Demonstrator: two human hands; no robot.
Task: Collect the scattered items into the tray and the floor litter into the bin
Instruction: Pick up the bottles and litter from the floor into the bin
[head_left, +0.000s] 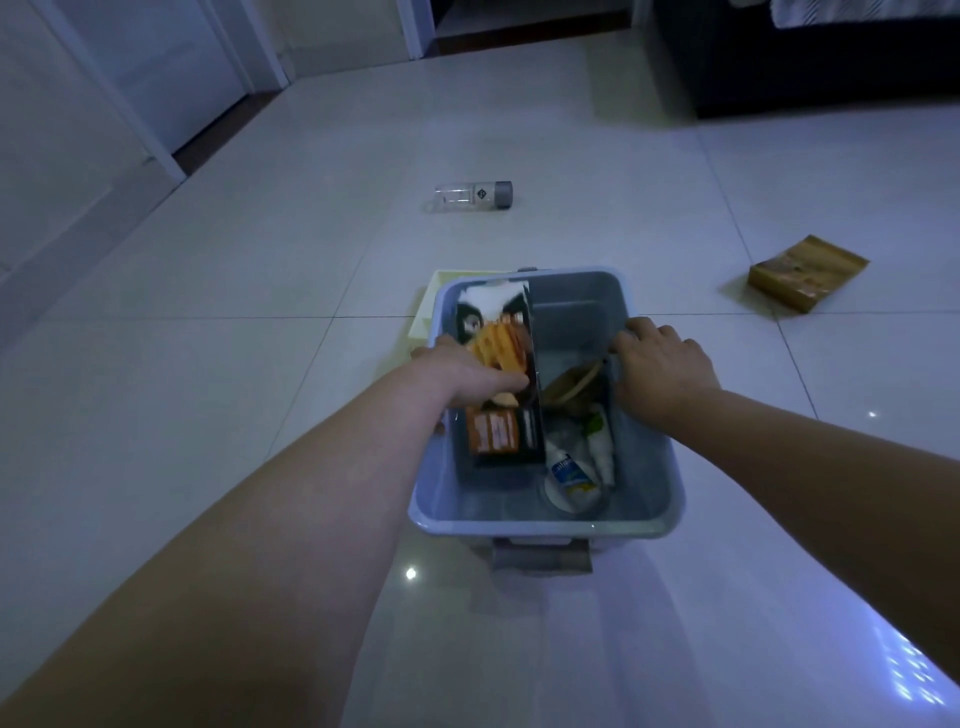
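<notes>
Gripping tray (431, 499) rims — left hand (457, 376) beside snack box (501, 364), right hand (662, 364) opposite, labels unreadable.

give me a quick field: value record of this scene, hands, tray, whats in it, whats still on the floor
left hand: at the tray's left rim, on a tall printed box
right hand: resting on the tray's right rim
tray: pale plastic tub on the tiled floor
tall printed box: standing on edge in the tray's left side
small white bottles: lying on the tray bottom
still on floor: clear bottle with grey cap, lying on its side beyond the tray; brown packet to the right
bin: not in view
</notes>
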